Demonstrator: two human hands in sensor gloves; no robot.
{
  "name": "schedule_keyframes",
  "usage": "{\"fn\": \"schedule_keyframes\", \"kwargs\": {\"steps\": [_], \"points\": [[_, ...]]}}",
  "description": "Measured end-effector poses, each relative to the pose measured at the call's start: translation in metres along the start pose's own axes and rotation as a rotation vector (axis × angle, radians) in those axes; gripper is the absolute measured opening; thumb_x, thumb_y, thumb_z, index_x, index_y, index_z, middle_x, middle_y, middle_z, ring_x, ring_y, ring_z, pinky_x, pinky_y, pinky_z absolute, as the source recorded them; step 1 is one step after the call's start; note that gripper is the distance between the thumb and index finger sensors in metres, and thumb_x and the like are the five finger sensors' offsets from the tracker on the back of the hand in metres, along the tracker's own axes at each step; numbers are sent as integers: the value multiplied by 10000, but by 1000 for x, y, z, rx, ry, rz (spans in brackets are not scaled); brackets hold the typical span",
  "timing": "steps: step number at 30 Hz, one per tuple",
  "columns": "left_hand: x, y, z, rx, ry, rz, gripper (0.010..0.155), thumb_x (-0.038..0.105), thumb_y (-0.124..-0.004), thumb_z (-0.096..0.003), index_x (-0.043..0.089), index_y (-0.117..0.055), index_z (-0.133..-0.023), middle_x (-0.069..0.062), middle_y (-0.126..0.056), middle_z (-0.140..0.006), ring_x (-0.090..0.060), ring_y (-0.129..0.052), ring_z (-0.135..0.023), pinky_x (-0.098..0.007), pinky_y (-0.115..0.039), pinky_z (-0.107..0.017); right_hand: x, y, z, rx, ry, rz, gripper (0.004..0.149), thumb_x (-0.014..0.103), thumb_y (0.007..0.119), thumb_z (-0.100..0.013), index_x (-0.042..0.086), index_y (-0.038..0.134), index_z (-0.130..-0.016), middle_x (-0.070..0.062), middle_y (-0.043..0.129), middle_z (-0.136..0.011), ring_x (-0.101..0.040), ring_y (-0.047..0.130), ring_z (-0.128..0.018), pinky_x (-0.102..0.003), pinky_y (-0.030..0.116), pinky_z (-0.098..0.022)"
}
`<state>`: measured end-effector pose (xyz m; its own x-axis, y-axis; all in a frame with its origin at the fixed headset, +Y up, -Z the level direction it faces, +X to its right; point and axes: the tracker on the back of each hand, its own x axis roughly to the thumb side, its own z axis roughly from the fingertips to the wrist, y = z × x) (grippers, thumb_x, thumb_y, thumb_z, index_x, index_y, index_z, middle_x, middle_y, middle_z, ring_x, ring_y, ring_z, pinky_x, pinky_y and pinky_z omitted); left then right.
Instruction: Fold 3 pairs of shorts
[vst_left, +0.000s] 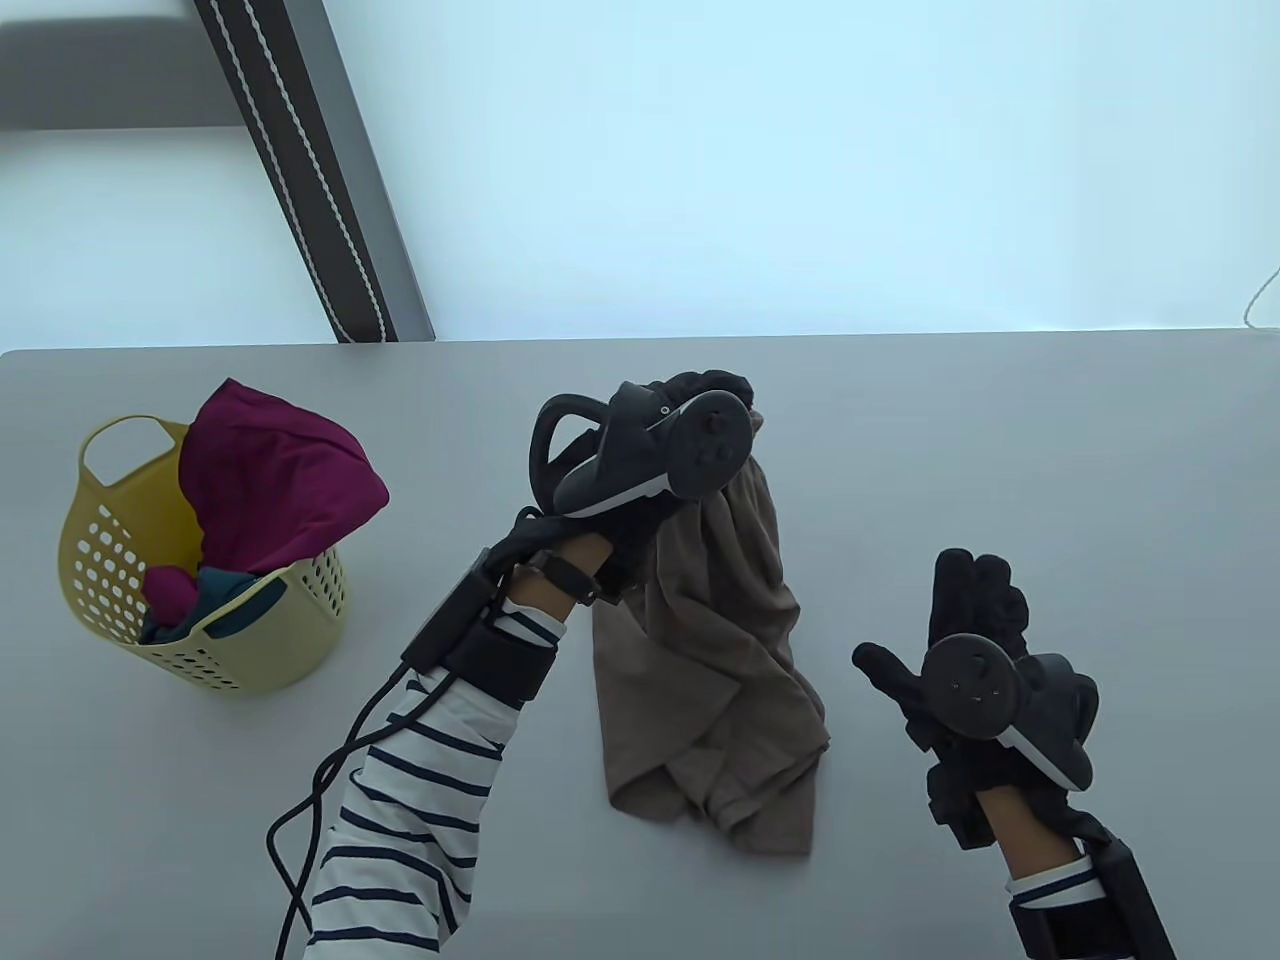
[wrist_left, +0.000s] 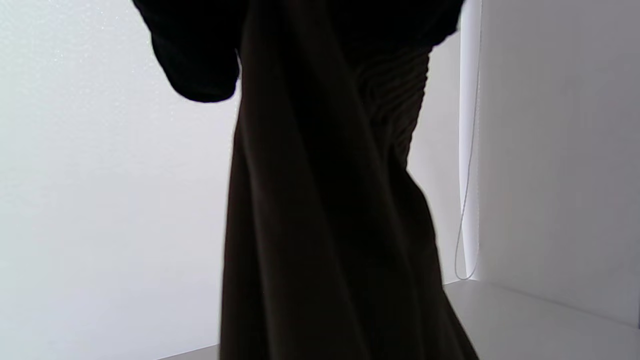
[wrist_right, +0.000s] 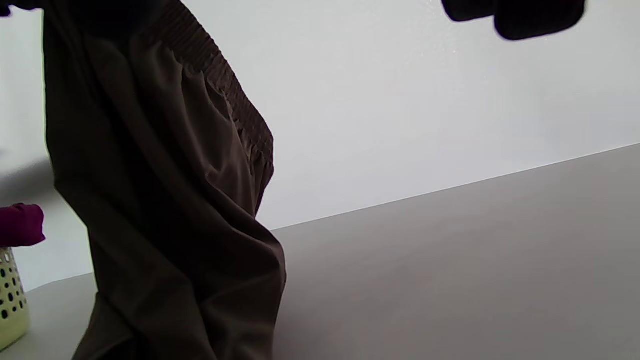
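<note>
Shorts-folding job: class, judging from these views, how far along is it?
Done: nothing looks folded yet. In hand: the left hand grips the brown shorts by the top, their lower part bunched on the table; the right hand hovers free. Left: folding these, plus the maroon and teal garments in the basket.

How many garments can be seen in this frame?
3: brown shorts hanging from the left hand, lower part on the table; a magenta garment and a teal one in the yellow basket. More may be hidden underneath.
</note>
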<state>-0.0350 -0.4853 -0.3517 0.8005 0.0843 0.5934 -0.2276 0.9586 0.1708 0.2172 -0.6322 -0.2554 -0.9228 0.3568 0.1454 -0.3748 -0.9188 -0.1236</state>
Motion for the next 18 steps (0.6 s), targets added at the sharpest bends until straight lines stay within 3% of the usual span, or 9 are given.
{"fn": "schedule_keyframes", "kwargs": {"steps": [3,7,8,10,11,12,14,15,18], "points": [[13,32,12,10,-172,130,427,386,-692,-451,422,-604,-867,109,-906,-912,-67,-1048,-735,-419,-850,-672,30,-37,-20,-105,-125,-222,1056,701,553,-449,103,-114,-1010,-378,26,-1045,-718,227,-910,-747,384,-621],[20,54,25,29,-286,289,433,382,-709,-441,431,-628,-864,119,-930,-898,-53,-1066,-722,-399,-852,-677,62,-71,-42,-186,-255,-312,1063,690,642,-397,215,-59,-1039,-253,-20,-1096,-634,55,-954,-751,229,-641],[18,59,28,61,-289,316,435,380,-711,-438,429,-634,-863,121,-938,-890,-46,-1074,-712,-389,-860,-672,65,-75,-48,-167,-263,-286,1014,681,665,-384,225,77,-1073,-220,85,-1129,-624,92,-970,-750,241,-641],[8,66,34,139,-253,343,437,373,-714,-432,423,-645,-861,126,-952,-874,-33,-1085,-693,-368,-876,-662,65,-75,-56,-70,-246,-260,905,655,706,-376,195,364,-1076,-127,523,-1115,-573,367,-1028,-754,335,-634],[-1,68,37,181,-221,358,439,370,-715,-429,421,-650,-860,128,-959,-865,-26,-1091,-684,-357,-884,-658,61,-70,-60,1,-233,-294,783,623,736,-375,194,563,-1006,-79,751,-981,-519,589,-1002,-743,394,-634],[-11,71,41,216,-185,377,440,371,-710,-430,419,-646,-863,132,-957,-863,-16,-1092,-679,-346,-888,-657,57,-63,-62,90,-237,-325,651,547,783,-399,183,687,-931,-64,870,-851,-466,783,-908,-721,471,-625],[-32,76,49,279,-132,434,442,368,-716,-429,410,-654,-865,126,-967,-853,-16,-1099,-667,-336,-895,-651,44,-52,-61,189,-166,-275,467,425,823,-421,179,802,-817,-43,964,-688,-403,935,-757,-658,603,-601],[-44,79,54,306,-106,456,445,367,-719,-431,404,-656,-870,125,-968,-854,-17,-1100,-669,-332,-896,-651,38,-50,-60,193,-155,-249,448,419,818,-419,187,817,-802,-27,979,-661,-379,968,-721,-632,646,-585],[-67,79,65,289,-75,421,462,369,-724,-431,389,-656,-888,123,-970,-860,-19,-1104,-676,-321,-900,-650,22,-65,-56,72,-92,-430,434,360,838,-419,177,812,-812,-56,961,-702,-408,943,-733,-630,654,-573]]}}
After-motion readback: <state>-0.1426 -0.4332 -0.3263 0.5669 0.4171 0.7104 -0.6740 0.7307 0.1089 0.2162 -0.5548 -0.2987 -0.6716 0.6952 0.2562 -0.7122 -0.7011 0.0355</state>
